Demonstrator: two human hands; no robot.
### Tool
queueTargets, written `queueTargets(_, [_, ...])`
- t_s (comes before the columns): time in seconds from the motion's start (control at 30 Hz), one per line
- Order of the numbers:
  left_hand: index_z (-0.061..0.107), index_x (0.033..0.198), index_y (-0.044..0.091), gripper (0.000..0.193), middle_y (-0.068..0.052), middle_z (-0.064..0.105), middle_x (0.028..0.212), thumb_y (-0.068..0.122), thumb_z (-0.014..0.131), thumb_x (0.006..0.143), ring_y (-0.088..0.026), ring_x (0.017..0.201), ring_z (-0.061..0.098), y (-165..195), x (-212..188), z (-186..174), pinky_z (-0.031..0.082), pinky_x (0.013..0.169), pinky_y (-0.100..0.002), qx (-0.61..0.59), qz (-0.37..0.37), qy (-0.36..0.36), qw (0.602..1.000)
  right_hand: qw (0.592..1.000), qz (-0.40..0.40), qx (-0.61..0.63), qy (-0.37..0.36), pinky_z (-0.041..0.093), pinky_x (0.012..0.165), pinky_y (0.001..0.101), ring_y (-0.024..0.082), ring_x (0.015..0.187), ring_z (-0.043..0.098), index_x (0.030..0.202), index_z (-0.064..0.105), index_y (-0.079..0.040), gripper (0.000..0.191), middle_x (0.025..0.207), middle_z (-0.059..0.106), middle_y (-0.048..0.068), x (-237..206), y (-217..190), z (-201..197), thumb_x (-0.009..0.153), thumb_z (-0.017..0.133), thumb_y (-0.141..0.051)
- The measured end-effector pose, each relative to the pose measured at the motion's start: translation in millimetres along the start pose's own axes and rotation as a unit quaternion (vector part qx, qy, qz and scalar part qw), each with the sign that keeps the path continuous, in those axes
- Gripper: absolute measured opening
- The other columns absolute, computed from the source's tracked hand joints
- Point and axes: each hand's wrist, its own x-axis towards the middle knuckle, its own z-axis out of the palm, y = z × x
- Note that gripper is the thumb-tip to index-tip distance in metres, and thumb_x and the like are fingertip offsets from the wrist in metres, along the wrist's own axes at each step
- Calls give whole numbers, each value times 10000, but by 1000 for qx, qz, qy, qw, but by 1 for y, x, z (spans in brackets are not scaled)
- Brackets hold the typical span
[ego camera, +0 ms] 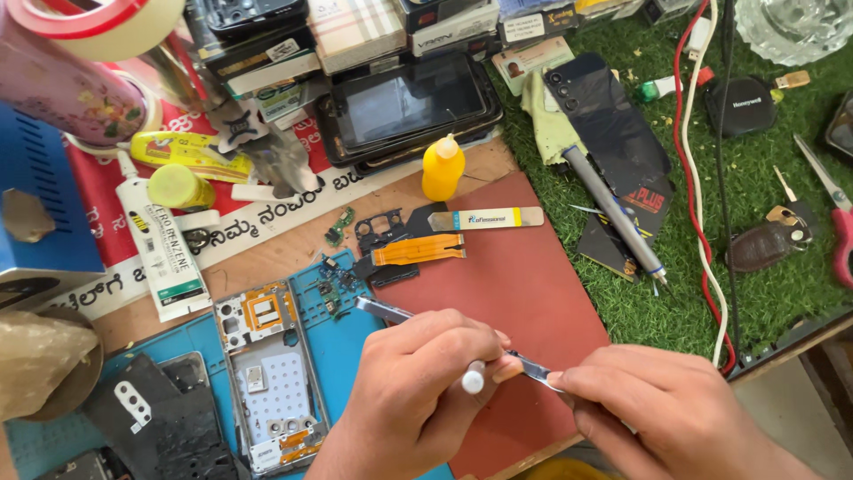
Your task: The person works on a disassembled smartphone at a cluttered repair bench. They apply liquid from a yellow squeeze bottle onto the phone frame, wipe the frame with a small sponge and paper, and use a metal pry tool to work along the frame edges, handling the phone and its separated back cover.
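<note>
Both hands at 6 o'clock on the surface: left hand [418, 391] grip clamped on tweezers [391, 311] and a white-tipped tool [474, 380], right hand [675, 413] pinching the tweezers' other end; opened phone frame [267, 373] at 8 o'clock, probably mid-disassembly, next needs steady tip placement

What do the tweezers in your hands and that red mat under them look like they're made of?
Tweezers: probably bare steel, silver with bright glints. Red mat: dull and flat, likely rubber or leatherette; the picture leaves it open. Left hand and right hand both grip the tweezers.
</note>
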Motion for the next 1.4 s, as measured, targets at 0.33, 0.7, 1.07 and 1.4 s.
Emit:
queueTargets(0.33, [614,1010,39,231,-92,725,955,-10,808,895,-223,880,772,-1,3,3,614,739,-302,-16,-19,-6,1000,994,-60,1,91,591,685,329,233,769,732,1097,649,5,344,858,693,80,-8,7,16,771,761,11])
queueTargets(0.7, [619,990,42,225,-93,716,926,2,819,896,-217,894,788,-4,5,7,635,757,-298,-22,-19,-6,1000,990,-57,-8,130,590,654,322,228,725,728,1065,658,17,304,808,677,89,-5,4,26,779,761,30])
queueTargets(1.07, [622,1002,40,190,-93,741,946,3,786,913,-225,907,794,-2,5,7,629,759,-301,3,-3,-15,1000,999,27,-4,27,558,689,344,241,778,702,1043,671,-61,254,877,690,55,-8,1,10,805,760,-79])
queueTargets(1.4, [639,1007,36,188,-96,749,945,26,799,909,-201,783,758,0,2,8,590,669,-283,-6,-23,-1,1000,993,-37,-89,73,565,674,378,281,752,690,997,655,-16,243,858,676,99,-7,-5,19,772,738,-56])
